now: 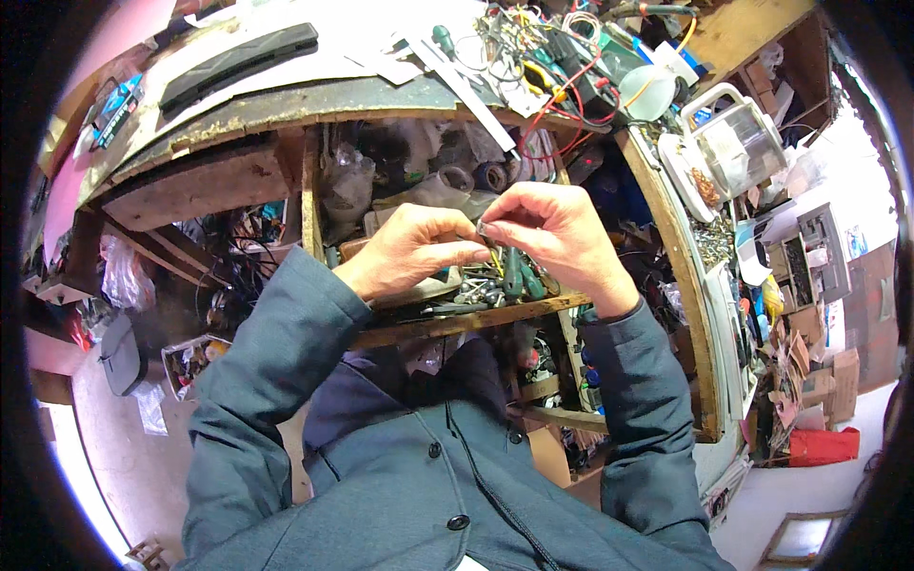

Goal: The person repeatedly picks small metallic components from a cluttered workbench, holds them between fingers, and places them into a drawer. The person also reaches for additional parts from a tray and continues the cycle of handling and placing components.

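Note:
Over a pulled-out drawer of tools, my two hands meet with their fingertips almost touching. Between the thumb and forefinger of my right hand (552,233) is a small shiny grey piece (485,229), too small to name. My left hand (419,246) is closed in a pinch right beside it; whatever its fingertips hold is hidden. Just below the hands, green-handled screwdrivers (514,274) lie among loose metal tools and small parts in the drawer (457,324).
The workbench (352,93) carries a long black case (238,67) and a white strip (466,95). Tangled red wires (571,105) lie at its far right, near a clear jug (738,143). A wooden frame edge (676,276) runs along my right side.

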Action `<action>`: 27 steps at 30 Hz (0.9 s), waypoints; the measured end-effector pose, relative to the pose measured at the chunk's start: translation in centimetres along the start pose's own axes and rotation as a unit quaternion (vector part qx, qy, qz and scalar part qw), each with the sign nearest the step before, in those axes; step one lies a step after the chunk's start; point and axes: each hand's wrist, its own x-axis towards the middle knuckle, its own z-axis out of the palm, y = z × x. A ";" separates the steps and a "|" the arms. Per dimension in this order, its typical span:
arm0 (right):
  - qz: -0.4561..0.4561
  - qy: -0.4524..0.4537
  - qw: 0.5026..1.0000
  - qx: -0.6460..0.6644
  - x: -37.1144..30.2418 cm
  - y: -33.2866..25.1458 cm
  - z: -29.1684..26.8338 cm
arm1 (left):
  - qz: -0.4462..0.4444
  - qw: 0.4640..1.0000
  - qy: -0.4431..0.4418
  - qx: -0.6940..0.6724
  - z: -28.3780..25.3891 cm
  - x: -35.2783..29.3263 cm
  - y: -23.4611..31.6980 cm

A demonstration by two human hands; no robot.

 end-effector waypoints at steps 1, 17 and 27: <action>0.022 0.004 0.999 0.038 0.0 0.5 0.8 | 0.010 1.000 0.017 -0.022 -0.1 0.0 -0.6; -0.055 -0.170 0.942 -0.283 -0.2 6.7 1.7 | 0.088 0.890 0.124 0.429 -1.9 0.3 -3.0; -0.054 -0.312 0.833 -0.454 0.6 8.6 2.8 | 0.027 0.975 0.143 0.168 -2.7 0.8 -3.4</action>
